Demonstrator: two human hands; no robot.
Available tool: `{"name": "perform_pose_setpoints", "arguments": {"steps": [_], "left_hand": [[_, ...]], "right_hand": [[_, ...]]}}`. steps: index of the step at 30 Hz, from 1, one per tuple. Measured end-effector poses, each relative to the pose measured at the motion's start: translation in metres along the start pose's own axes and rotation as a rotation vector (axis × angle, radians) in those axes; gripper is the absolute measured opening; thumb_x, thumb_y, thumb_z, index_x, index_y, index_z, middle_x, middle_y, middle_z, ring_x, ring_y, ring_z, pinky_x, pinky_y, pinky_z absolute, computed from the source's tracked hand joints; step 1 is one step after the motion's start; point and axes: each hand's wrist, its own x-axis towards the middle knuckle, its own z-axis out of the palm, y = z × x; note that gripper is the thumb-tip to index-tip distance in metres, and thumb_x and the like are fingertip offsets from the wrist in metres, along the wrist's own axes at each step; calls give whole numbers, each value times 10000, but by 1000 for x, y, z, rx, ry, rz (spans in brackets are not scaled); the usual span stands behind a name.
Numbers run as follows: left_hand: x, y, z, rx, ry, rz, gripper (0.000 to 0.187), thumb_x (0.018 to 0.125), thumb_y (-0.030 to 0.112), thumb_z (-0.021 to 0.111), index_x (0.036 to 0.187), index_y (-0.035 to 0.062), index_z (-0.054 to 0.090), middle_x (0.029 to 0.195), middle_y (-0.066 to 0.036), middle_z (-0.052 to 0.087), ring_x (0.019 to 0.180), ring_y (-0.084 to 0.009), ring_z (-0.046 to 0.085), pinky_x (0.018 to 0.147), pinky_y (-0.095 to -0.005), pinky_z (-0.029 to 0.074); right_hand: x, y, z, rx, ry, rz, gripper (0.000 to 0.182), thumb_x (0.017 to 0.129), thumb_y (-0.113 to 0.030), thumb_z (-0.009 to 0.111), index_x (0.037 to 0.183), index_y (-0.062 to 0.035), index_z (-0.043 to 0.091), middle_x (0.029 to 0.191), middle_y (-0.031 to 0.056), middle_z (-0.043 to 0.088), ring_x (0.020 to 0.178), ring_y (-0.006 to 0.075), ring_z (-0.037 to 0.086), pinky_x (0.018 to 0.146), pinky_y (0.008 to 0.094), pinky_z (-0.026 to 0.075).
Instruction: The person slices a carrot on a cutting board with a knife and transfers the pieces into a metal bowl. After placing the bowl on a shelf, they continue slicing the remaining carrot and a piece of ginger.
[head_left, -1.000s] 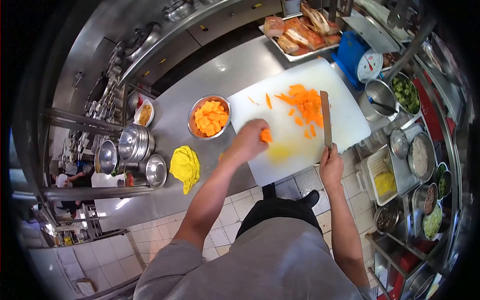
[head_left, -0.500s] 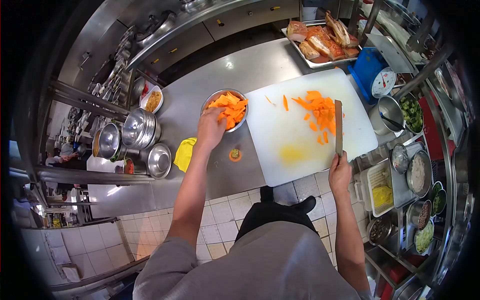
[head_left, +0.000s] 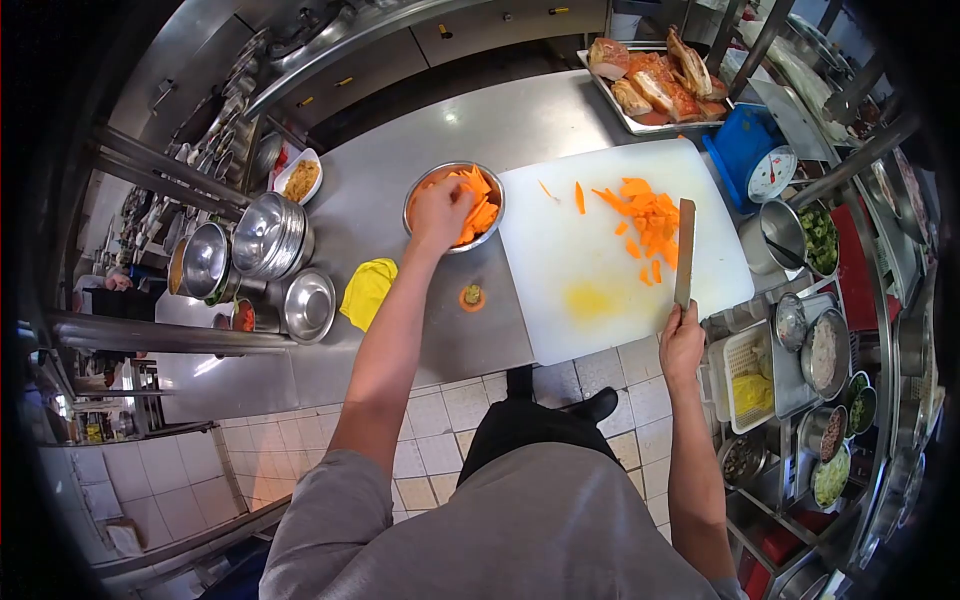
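Observation:
My left hand (head_left: 440, 215) reaches into a round metal bowl (head_left: 411, 190) heaped with orange carrot slices (head_left: 486, 213). Its fingers are curled down among the slices, partly hidden. My right hand (head_left: 682, 343) grips the handle of a square-ended cleaver (head_left: 686, 255); the blade points away from me over the white cutting board (head_left: 540, 300). Left of the blade lies a pile of cut carrot pieces (head_left: 655, 220), with a few loose slivers further left. A carrot end (head_left: 472, 296) with its stem stub sits on the steel table below the bowl.
A yellow cloth (head_left: 368, 293) and stacked metal bowls (head_left: 272, 235) stand to the left. At the back right are a tray of roasted meat (head_left: 655, 85) and a blue scale (head_left: 750, 160). Shelves with a white basket (head_left: 745, 380) and food bowls line the right.
My left hand has moved further into the bowl, and its fingers have curled over the carrot slices. The view has shifted slightly. My right hand still holds the cleaver in nearly the same place.

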Motion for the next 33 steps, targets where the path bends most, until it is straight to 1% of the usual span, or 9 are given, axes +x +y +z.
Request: {"name": "perform_pose_setpoints", "arguments": {"steps": [3, 6, 10, 15, 18, 24, 28, 30, 33], "left_hand": [[3, -15, -10, -452, 137, -265, 219, 954, 141, 703, 1109, -12, 713, 746, -20, 670, 657, -90, 630, 600, -257, 512], [6, -32, -18, -514, 117, -322, 194, 944, 180, 721, 1029, 6, 725, 723, -33, 677, 566, -106, 594, 512, -263, 459], [3, -35, -23, -480, 75, -403, 190, 937, 189, 736, 979, 4, 721, 699, -25, 667, 569, -98, 582, 516, -264, 449], [-1, -43, -21, -274, 214, -362, 249, 934, 244, 751, 867, 7, 712, 689, -26, 661, 599, -99, 585, 569, -291, 480], [-2, -43, -23, -494, 215, -413, 271, 926, 255, 759, 844, 4, 699, 699, -32, 662, 626, -113, 590, 600, -303, 492], [-19, -42, -28, -381, 359, -362, 254, 932, 256, 757, 851, 26, 689, 719, 0, 654, 631, -95, 554, 606, -265, 466], [-36, -29, -29, -404, 333, -349, 240, 903, 239, 782, 852, 26, 685, 756, -14, 653, 671, -107, 562, 635, -271, 478], [-46, -19, -28, -182, 407, -148, 223, 862, 208, 800, 888, 14, 694, 790, -83, 658, 770, -214, 632, 718, -368, 514], [-81, 5, -36, -1, 285, -35, 272, 827, 209, 825, 952, 6, 694, 876, -88, 657, 782, -205, 610, 714, -326, 503]], "right_hand": [[0, -1, 1, -10, -6, 0, 228, 1048, -216, 496, 1151, -24, 563, 779, 311, 651, 755, 531, 631, 637, 626, 470], [0, -3, -1, -26, -12, -1, 230, 1045, -215, 499, 1147, -20, 566, 781, 313, 652, 753, 533, 630, 640, 631, 472], [1, -4, -2, -25, -13, -10, 220, 1041, -198, 503, 1144, -15, 572, 772, 311, 651, 736, 531, 629, 626, 623, 474], [0, -5, -3, -18, -20, -3, 240, 1056, -220, 495, 1130, 0, 557, 792, 327, 642, 786, 536, 627, 623, 603, 466], [1, -3, -2, -32, -9, -18, 232, 1049, -207, 500, 1146, -6, 565, 774, 320, 643, 755, 531, 630, 620, 609, 471], [2, -7, -7, -96, -42, -42, 227, 1038, -195, 508, 1175, -29, 577, 760, 310, 651, 724, 520, 641, 624, 613, 488], [2, -11, -11, -234, -101, -39, 259, 1030, -211, 523, 1220, -48, 587, 782, 297, 674, 741, 507, 660, 674, 607, 512], [2, -11, -14, -250, -123, -60, 281, 1025, -219, 530, 1246, -57, 593, 810, 291, 686, 758, 498, 670, 694, 596, 522], [-6, -17, -17, -224, -151, -136, 318, 1017, -232, 543, 1285, -73, 608, 867, 281, 704, 791, 478, 688, 719, 572, 539]]}}
